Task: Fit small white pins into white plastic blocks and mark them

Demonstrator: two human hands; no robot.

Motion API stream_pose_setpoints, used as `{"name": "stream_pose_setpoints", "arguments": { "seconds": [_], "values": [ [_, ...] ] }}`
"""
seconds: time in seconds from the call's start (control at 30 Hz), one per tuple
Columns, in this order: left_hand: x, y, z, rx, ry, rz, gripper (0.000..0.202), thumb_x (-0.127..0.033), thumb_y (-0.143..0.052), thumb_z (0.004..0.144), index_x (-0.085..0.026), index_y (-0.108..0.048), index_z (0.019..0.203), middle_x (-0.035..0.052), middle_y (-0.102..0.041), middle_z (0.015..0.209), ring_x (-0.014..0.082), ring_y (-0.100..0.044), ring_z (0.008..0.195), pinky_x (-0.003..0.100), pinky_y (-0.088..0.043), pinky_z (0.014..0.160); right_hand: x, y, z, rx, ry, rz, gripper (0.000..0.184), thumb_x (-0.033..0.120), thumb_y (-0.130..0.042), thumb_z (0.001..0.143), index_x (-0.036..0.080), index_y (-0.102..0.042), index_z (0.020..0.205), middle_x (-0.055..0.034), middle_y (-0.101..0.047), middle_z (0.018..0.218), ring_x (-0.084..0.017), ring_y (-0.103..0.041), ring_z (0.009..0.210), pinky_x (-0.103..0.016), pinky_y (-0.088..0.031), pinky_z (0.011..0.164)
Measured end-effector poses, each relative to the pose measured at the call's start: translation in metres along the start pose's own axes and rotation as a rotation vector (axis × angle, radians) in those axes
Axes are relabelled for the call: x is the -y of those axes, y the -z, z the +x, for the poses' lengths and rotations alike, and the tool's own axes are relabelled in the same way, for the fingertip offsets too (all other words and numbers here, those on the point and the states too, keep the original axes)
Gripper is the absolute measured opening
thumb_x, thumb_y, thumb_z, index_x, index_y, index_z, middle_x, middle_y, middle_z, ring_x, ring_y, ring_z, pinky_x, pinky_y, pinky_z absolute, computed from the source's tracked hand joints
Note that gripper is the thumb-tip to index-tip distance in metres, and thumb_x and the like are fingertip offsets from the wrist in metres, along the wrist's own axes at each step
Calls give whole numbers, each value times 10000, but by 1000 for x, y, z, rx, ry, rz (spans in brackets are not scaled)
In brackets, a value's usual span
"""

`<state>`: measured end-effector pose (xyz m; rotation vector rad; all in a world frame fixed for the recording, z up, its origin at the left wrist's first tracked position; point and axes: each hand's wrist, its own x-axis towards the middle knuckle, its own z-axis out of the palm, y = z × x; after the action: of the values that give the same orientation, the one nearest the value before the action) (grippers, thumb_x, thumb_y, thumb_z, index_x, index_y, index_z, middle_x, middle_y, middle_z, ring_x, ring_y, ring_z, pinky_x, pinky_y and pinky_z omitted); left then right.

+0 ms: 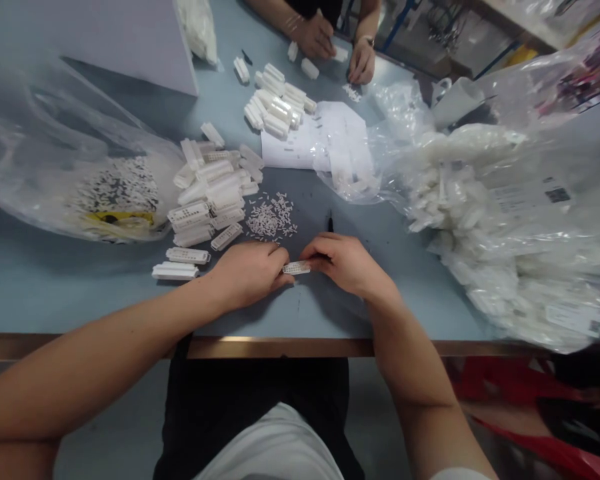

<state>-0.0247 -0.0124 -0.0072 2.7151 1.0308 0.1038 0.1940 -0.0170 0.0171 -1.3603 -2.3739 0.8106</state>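
- White cotton shirt front (270, 447) and dark apron (260, 387) lie nearest, below the table's bronze-coloured metal edge (275, 347).
- Work in hand: both hands handle one small white perforated plastic strip (297, 268), which lies just above the pale blue tabletop (80, 293), between them.
- Left hand (247, 273): curled, its fingers (280, 261) closed on the strip's left end.
- Right hand (343, 263): its fingers (316, 252) are nearly closed, pinching the right end.
- Next move, as I judge it: the strip seems to call for a close check, then placing with its like.
- Counted: two hands and one held strip; roughly twenty white perforated plastic blocks (210, 200) in the heap beyond; about twenty more (275, 107) further off.
- Tiny white plastic pieces (270, 220) form one loose pile, too many to count.
- Two large clear plastic bags: one (40, 133) left, one (480, 200) right, packed with white parts.
- One stack of white paper sheets (300, 147).
- Two hands of a co-worker (315, 37) sit across the table.
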Motion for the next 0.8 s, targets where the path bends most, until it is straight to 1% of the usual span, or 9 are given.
{"name": "stream_pose_setpoints", "arguments": {
  "seconds": [0.13, 0.27, 0.33, 0.4, 0.47, 0.53, 0.63, 0.67, 0.8],
  "values": [
    [0, 1, 1, 19, 29, -16, 338, -477, -542, 915, -154, -636, 949, 76, -687, 851, 242, -666, 787, 328, -444, 652, 0, 4, -7, -31, 127, -115, 228, 119, -527, 912, 224, -718, 981, -34, -659, 922, -141, -607, 815, -243, -446, 716],
    [0, 2, 1, 38, 38, -14, 341, -472, -534, 919, -148, -637, 943, 83, -684, 847, 243, -668, 780, 329, -454, 649, 4, 5, -12, 64, 260, -274, 262, 152, -501, 945, 238, -722, 1057, -54, -644, 938, -165, -574, 829, -271, -452, 723],
    [0, 3, 1, 41, 40, -4, 345, -470, -527, 922, -145, -637, 947, 87, -682, 847, 252, -670, 783, 334, -458, 647, 6, 5, -13, 102, 290, -365, 263, 160, -506, 947, 246, -709, 1091, -63, -644, 953, -183, -552, 852, -298, -452, 746],
    [0, 3, 1, 46, 42, 1, 347, -473, -521, 924, -146, -634, 954, 86, -681, 847, 258, -672, 790, 336, -459, 645, 6, 5, -13, 95, 298, -409, 249, 175, -519, 944, 255, -710, 1083, -66, -645, 961, -194, -543, 869, -315, -451, 752],
    [0, 3, 1, 55, 48, -4, 348, -477, -518, 925, -150, -631, 960, 81, -683, 853, 256, -674, 800, 333, -462, 651, 4, 3, -12, 55, 296, -374, 233, 184, -527, 940, 259, -720, 1046, -62, -648, 952, -187, -553, 862, -308, -456, 745],
    [0, 3, 1, 55, 51, -13, 353, -485, -515, 925, -155, -631, 969, 79, -688, 869, 249, -675, 809, 329, -465, 665, -1, 0, -10, -30, 267, -295, 232, 178, -516, 942, 246, -720, 1028, -58, -656, 945, -173, -578, 864, -290, -467, 753],
    [-1, 3, 1, 51, 57, -22, 340, -479, -528, 920, -164, -641, 982, 75, -694, 891, 238, -675, 816, 322, -467, 684, -8, -6, -2, -234, 108, -258, 240, 169, -480, 953, 220, -696, 1043, -62, -675, 952, -177, -603, 910, -290, -478, 807],
    [-1, 3, 1, 51, 59, -22, 331, -472, -536, 917, -166, -644, 983, 74, -695, 894, 234, -675, 818, 318, -467, 686, -9, -9, 2, -262, 57, -279, 243, 166, -472, 954, 217, -691, 1045, -65, -680, 957, -185, -603, 918, -301, -478, 816],
    [-1, 3, 1, 39, 64, -19, 320, -462, -551, 906, -166, -653, 972, 78, -689, 889, 237, -675, 819, 318, -471, 683, -10, -17, 17, -165, 9, -433, 219, 151, -482, 929, 173, -687, 1004, -93, -676, 947, -221, -586, 917, -339, -464, 840]
  ]
}}
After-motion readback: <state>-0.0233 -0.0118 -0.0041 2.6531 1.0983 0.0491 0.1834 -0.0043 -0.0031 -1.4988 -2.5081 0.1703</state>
